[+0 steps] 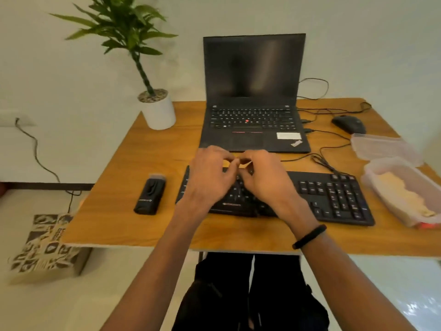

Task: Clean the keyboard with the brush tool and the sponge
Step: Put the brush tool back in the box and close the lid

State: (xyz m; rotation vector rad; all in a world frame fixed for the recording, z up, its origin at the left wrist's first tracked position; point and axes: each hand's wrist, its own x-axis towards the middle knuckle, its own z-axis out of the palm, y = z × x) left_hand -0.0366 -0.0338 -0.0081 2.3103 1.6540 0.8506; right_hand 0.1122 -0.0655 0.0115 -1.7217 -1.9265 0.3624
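The black keyboard (334, 199) lies flat on the wooden desk (167, 230), its left half covered by both hands. The left hand (210, 180) and right hand (265, 180) hover palm-down, wrists raised, fingertips meeting above the far key rows. Whether either grip pinches something small there, I cannot tell; the fingers blur. Left of the grip lies a black brush tool (149, 196). Beyond sits an open laptop (253, 96); far right, a clear container (405, 187).

Wooden table (238, 237), keyboard (334, 199), laptop (253, 91), mouse (349, 124), potted plant (158, 112), black case (149, 197), plastic container (403, 189)
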